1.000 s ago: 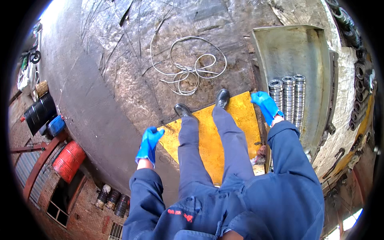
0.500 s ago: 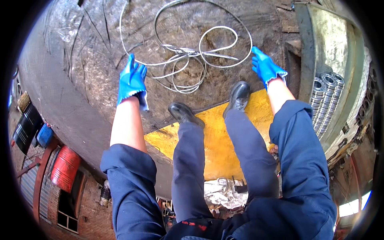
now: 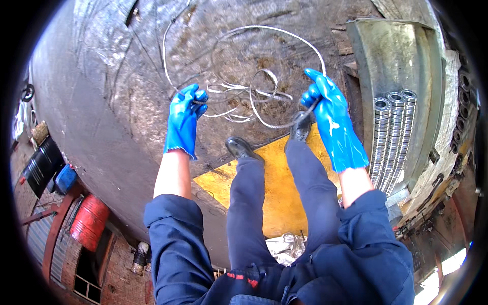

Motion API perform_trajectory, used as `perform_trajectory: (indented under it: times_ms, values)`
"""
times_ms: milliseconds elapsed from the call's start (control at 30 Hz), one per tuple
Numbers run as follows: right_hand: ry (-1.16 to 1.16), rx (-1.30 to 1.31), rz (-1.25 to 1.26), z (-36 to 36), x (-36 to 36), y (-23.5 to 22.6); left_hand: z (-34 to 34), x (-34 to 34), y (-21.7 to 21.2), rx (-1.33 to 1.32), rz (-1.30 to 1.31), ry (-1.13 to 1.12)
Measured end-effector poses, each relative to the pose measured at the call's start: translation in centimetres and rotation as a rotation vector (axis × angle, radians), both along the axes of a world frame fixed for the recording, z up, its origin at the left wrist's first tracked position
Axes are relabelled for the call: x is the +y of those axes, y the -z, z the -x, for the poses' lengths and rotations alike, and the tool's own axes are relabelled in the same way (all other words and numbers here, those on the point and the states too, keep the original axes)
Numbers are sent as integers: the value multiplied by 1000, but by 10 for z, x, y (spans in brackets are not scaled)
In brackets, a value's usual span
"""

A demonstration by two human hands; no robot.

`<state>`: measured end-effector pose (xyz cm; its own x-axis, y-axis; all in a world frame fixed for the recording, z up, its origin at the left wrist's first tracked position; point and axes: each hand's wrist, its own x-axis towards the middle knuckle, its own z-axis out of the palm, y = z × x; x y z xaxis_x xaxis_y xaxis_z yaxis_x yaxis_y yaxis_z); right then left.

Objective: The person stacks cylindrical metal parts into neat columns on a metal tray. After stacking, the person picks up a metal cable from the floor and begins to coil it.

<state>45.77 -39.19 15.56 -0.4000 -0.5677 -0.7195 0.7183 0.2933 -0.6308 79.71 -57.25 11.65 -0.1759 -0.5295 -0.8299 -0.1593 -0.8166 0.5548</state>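
Note:
Coils of grey wire rope [image 3: 277,27] spread over the dark, stained floor in front of my feet. My left hand [image 3: 186,114], in a blue rubber glove, is closed around one strand at the left of the coils. On the right, my right hand [image 3: 328,114], gloved the same way, grips another strand, its fingers curled and the thumb side pointing forward. Between the hands the loops cross in a loose tangle, and a rope end [image 3: 288,96] lies near the middle. Part of the strand inside each glove is hidden by the fingers.
My black shoes [image 3: 244,148] stand by a yellow floor patch [image 3: 277,175]. At the right, stacked metal rings [image 3: 389,137] rest on a greenish metal plate [image 3: 401,56]. Red [image 3: 89,222] and black drums [image 3: 41,166] stand at the far left.
Both hands went from open beside the coils to closed on strands. The rope on both sides has been lifted and the loops have shifted. The whole view has moved slightly.

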Motion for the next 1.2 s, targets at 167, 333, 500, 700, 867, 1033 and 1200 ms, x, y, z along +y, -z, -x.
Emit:
perform_trajectory:
  times_ms: [167,333,500,700,867,1033,1200]
  values:
    - [-103,83,139,18,-3,-189,-19,-24,-143,-37,166,47]
    - [-35,248,89,83,40,-302,-27,-51,-295,-65,364,-81]
    - [86,226,211,192,113,-363,-100,-105,-378,131,397,-477]
    - [430,305,204,328,183,-443,-167,-167,-484,224,556,-529]
    - [225,764,302,360,183,-561,-233,-185,-570,235,773,-333]
    - [116,975,385,390,174,-639,-256,-174,-648,325,936,-180]
    - [-2,1091,447,414,132,-685,-222,-145,-695,278,1089,-139]
